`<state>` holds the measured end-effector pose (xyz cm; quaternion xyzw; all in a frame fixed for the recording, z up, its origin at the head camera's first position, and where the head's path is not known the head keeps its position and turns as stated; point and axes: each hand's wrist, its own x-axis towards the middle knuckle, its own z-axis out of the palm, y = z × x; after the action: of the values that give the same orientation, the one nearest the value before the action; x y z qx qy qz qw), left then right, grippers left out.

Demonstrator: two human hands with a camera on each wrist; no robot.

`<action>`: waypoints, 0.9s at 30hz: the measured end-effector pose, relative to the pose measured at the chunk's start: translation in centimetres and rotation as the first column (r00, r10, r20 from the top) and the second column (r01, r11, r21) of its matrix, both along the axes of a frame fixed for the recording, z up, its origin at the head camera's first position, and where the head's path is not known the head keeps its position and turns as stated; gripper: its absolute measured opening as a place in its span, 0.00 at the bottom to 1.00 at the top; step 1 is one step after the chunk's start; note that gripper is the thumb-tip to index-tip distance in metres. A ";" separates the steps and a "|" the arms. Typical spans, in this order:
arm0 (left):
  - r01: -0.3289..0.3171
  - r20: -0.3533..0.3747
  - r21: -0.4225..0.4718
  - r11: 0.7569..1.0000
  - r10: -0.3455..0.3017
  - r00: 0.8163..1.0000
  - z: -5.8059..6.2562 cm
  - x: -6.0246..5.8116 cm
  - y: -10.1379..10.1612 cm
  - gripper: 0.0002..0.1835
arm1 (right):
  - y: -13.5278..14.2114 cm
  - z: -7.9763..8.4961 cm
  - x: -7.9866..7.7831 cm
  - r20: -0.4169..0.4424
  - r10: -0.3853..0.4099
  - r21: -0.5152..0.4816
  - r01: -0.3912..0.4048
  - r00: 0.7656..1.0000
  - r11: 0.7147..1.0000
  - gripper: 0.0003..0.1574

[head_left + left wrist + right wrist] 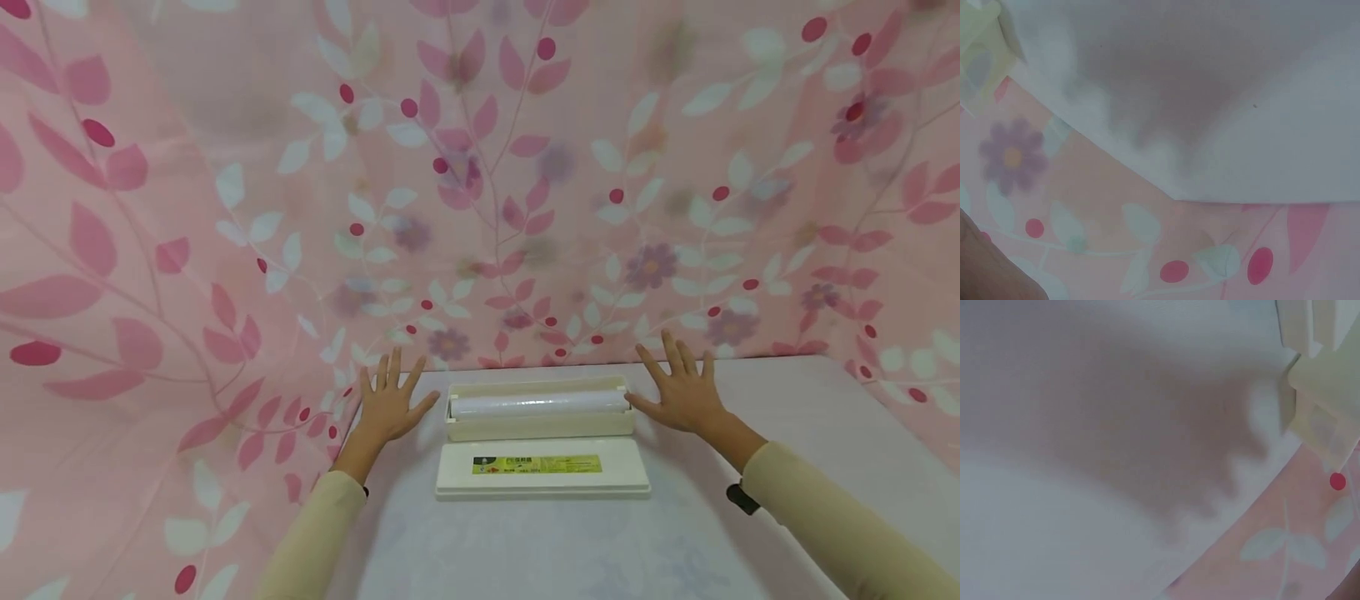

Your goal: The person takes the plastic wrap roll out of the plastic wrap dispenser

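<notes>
Your left hand (388,412) is on the left side of the long white box (540,430), and your right hand (686,398) is on the right side. The fingers of both hands are spread wide apart, with nothing in them. Your left thumb points at the box, with a small gap between them. The tip of your right thumb is right by the other end, and I can't tell if it touches.

The box is near the back edge of the white counter (525,550), and its top is off. Inside it lies a shiny, see-through roll (540,403), stretching from one end to the other. The lid (622,483) lies flat just in front of the box, on your side. It has a yellow and green label (570,464) on top.

The left wrist view shows one end of the box in the top corner, and a soft hand shadow (1172,100) on the counter. The right wrist view shows the other end of the box, and a shadow with bumpy fingers too.

You have long cream sleeves (840,517), and a small black thing (742,498) sits under your right cuff. Behind the counter hangs pink cloth (480,275) with leaves, dots and purple flowers.
</notes>
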<state>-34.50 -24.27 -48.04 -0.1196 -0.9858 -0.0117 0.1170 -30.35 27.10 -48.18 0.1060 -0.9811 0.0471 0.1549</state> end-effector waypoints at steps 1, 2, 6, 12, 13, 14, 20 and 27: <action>0.003 0.003 0.003 1.000 -0.003 1.000 0.0 0.1 0.0 0.43 | -0.2 0.0 0.0 -0.001 0.003 -0.004 -0.003 1.000 1.000 0.59; 0.011 0.005 0.012 1.000 -0.011 1.000 0.0 0.1 0.1 0.43 | -0.5 0.0 -0.1 -0.011 0.007 -0.008 -0.007 1.000 1.000 0.59; 0.060 0.001 0.082 0.995 -0.060 0.998 0.3 0.4 1.0 0.44 | -1.5 0.1 -0.2 -0.022 0.035 -0.022 -0.035 0.999 0.999 0.59; 0.090 -0.010 0.113 0.989 -0.090 0.996 0.2 0.2 2.3 0.45 | -3.3 -0.3 -0.4 -0.017 0.065 -0.032 -0.065 0.998 0.997 0.58; 0.089 -0.011 0.113 0.990 -0.089 0.996 0.1 0.1 2.4 0.45 | -3.6 -0.4 -0.5 -0.018 0.074 -0.031 -0.074 0.997 0.997 0.58; 0.090 -0.012 0.113 0.989 -0.089 0.996 -0.1 0.1 2.4 0.45 | -3.9 -0.5 -0.6 -0.016 0.081 -0.030 -0.082 0.997 0.996 0.58; 0.109 -0.024 0.099 0.989 -0.107 0.994 -0.7 0.2 2.7 0.46 | -4.8 -0.7 -0.7 -0.017 0.117 -0.019 -0.117 0.993 0.993 0.58; 0.125 -0.021 0.096 0.987 -0.124 0.992 -0.5 0.1 3.7 0.47 | -5.6 -0.7 -1.1 -0.053 0.151 -0.042 -0.154 0.987 0.987 0.57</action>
<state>-34.44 -20.62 -48.50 -0.1753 -0.9738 -0.0660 0.1293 -31.42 21.46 -48.89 0.1783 -0.9646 0.0786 0.1776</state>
